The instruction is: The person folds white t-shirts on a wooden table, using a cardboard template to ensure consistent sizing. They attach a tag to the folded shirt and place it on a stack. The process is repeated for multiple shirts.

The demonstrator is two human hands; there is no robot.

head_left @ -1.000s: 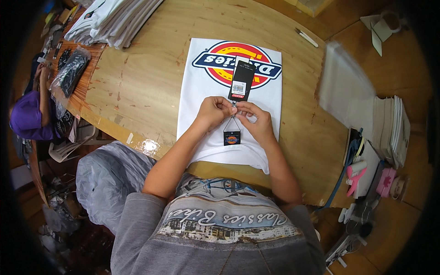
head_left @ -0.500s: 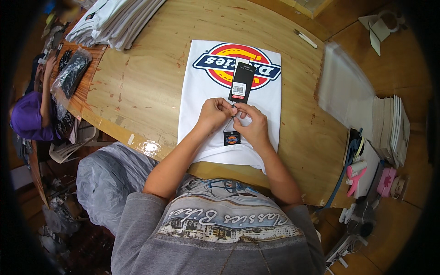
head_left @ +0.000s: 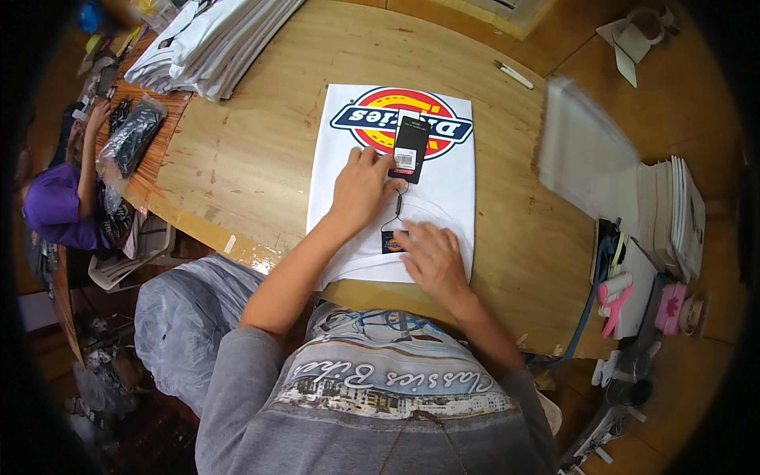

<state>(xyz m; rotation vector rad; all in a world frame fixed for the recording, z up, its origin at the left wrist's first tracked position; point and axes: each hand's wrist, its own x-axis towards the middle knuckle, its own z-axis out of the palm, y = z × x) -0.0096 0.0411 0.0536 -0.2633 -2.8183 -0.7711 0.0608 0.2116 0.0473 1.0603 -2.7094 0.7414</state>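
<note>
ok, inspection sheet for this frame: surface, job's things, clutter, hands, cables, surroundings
Surface: round wooden table, scuffed near its edge.
Job's things: folded white T-shirt, printed side up; black hang tag on a cord lying on it.
Clutter: stack of white shirts, clear bags, card stack, pen, pink tool.
Hands: left hand flat on the shirt, touching the tag; right hand flat by the collar label.
Cables: blue cord at the table's right edge.
Surroundings: another person in purple; grey bag.
</note>
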